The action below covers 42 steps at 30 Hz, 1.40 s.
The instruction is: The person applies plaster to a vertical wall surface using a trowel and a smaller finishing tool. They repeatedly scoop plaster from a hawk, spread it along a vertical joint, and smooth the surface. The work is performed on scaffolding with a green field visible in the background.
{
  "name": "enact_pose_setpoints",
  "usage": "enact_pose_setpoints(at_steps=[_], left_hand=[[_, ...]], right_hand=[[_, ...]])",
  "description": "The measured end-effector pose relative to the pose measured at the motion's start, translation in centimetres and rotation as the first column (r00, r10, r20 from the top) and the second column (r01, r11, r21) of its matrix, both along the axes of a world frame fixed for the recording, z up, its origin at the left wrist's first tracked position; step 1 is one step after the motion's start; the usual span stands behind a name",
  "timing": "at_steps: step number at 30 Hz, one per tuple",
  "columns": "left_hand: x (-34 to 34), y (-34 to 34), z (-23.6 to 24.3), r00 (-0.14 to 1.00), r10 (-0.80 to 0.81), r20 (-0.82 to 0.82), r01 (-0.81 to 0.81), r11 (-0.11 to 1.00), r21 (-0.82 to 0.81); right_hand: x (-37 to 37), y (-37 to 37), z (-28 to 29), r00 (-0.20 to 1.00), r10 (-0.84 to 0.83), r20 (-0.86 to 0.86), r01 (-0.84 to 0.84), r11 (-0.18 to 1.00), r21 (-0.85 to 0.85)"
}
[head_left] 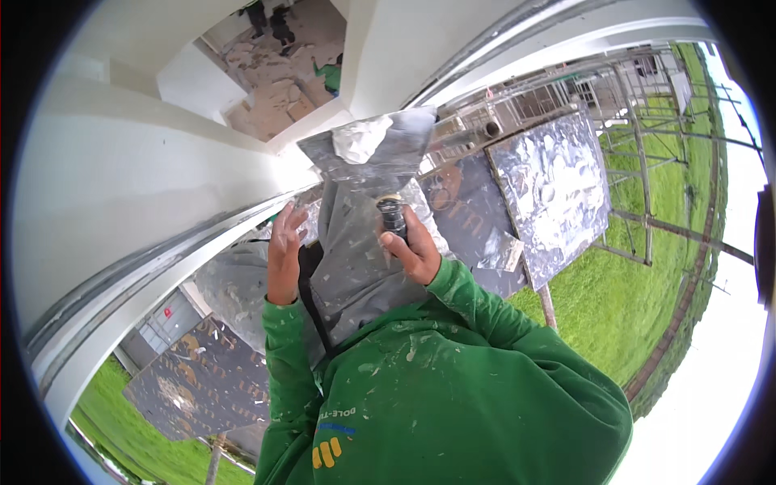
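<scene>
My right hand is closed round the black handle of a wide putty knife, in front of my body. The knife's grey blade fans out away from me, and a lump of white putty lies on it near the far edge. To the left, my left hand is raised beside the white window frame, fingers apart, smeared with white and holding nothing. Both arms are in green sleeves spotted with white. Below the knife are my grey, splattered trousers.
A white wall and its frame run along my left. Through an opening, people stand in a room with a littered floor. Putty-stained boards lie on both sides, with scaffold poles and grass beyond and below.
</scene>
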<state>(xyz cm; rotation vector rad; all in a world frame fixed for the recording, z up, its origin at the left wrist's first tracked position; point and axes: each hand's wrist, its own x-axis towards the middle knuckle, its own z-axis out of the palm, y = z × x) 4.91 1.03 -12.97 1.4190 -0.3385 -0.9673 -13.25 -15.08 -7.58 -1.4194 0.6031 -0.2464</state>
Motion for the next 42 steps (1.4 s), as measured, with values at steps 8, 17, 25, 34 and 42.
enact_pose_setpoints(at_steps=[8, 17, 25, 34, 42], left_hand=[[-5.9, -3.8, 7.5, 0.955, -0.262, 0.141, 0.283, 0.944, -0.167], [-5.4, -2.8, 7.7, 0.988, -0.144, 0.055, 0.155, 0.937, -0.313], [-3.6, -3.0, 7.8, 0.906, -0.402, 0.136, 0.421, 0.89, -0.173], [-4.7, -3.5, 6.8, 0.904, -0.413, 0.112, 0.428, 0.884, -0.187], [-3.7, -3.3, 10.3, 0.792, -0.602, -0.1, 0.57, 0.788, -0.233]], right_hand=[[0.2, 2.5, 0.9, 0.973, 0.148, 0.177, -0.093, 0.953, -0.287], [-14.4, -2.9, -3.3, 0.549, -0.778, -0.306, 0.198, 0.477, -0.856], [-22.2, -1.7, -6.6, -0.054, -0.724, -0.688, 0.227, 0.662, -0.714], [-22.8, -2.6, -7.1, 0.16, -0.83, -0.534, 0.452, 0.543, -0.708], [-16.6, -8.3, -0.7, 0.549, -0.831, -0.092, 0.836, 0.545, 0.063]])
